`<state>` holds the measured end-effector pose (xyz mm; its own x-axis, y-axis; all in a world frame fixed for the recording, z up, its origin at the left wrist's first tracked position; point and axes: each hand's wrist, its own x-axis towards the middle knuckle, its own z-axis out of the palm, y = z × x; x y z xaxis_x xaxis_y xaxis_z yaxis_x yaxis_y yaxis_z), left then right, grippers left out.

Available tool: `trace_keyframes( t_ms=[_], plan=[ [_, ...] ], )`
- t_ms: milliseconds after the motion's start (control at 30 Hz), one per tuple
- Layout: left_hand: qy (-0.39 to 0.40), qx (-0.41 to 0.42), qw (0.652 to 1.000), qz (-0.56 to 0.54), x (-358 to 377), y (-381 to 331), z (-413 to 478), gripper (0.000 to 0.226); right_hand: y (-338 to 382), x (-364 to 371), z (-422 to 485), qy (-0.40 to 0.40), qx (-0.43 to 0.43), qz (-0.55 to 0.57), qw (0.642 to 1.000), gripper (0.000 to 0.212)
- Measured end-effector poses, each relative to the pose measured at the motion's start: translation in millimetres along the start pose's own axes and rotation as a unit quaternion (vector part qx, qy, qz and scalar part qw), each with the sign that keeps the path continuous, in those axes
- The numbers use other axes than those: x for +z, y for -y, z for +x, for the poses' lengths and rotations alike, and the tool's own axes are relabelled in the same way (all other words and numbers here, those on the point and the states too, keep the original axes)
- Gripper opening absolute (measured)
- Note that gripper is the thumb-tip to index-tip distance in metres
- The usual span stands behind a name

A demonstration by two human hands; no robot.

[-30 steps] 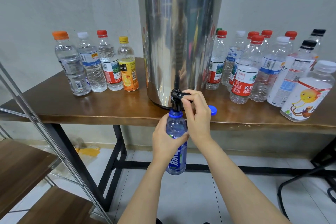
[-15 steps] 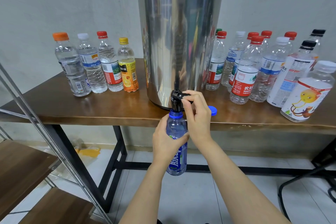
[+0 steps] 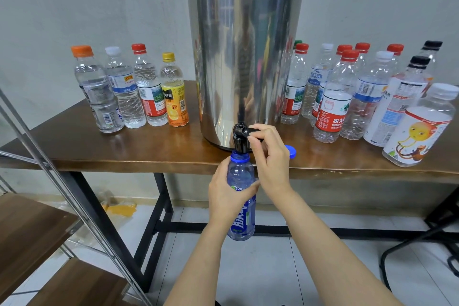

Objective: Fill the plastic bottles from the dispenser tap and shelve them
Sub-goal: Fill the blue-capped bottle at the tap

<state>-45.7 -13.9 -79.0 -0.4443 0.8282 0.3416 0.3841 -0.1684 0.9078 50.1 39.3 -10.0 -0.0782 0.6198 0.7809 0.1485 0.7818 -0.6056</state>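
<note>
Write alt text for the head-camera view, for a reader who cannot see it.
A person's left hand holds an uncapped blue bottle under the black tap of a steel dispenser while the right hand pinches the tap lever. Capped bottles stand on the wooden table either side.

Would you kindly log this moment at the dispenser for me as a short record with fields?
Left hand: grips the clear blue plastic bottle, its open mouth right under the tap
Right hand: pinches the lever of the black plastic tap
Dispenser: tall stainless-steel drum with black lid, on the brown wooden table
Blue screw cap: lies on the table, right of the tap
Left group: four capped bottles
Right group: many capped bottles
Water flow: cannot tell
</note>
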Motion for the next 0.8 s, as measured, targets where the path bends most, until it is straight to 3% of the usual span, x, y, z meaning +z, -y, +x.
trace_keyframes(
  t_ms=[300, 600, 800],
  plan=[
    [0.002, 0.007, 1.0, 0.01, -1, 0, 0, 0.068, -3, -27, 6, 0.095, -0.058, -0.098, 0.989, 0.025],
    [0.003, 0.0, 1.0, 0.004, -1, 1, 0, 0.068, -1, -32, 15, 0.1, -0.126, -0.127, 0.979, 0.021],
    [0.001, -0.006, 1.0, 0.0, 0, 1, 0, 0.069, -1, -33, 16, 0.109, -0.118, -0.118, 0.98, 0.021]
  ],
)
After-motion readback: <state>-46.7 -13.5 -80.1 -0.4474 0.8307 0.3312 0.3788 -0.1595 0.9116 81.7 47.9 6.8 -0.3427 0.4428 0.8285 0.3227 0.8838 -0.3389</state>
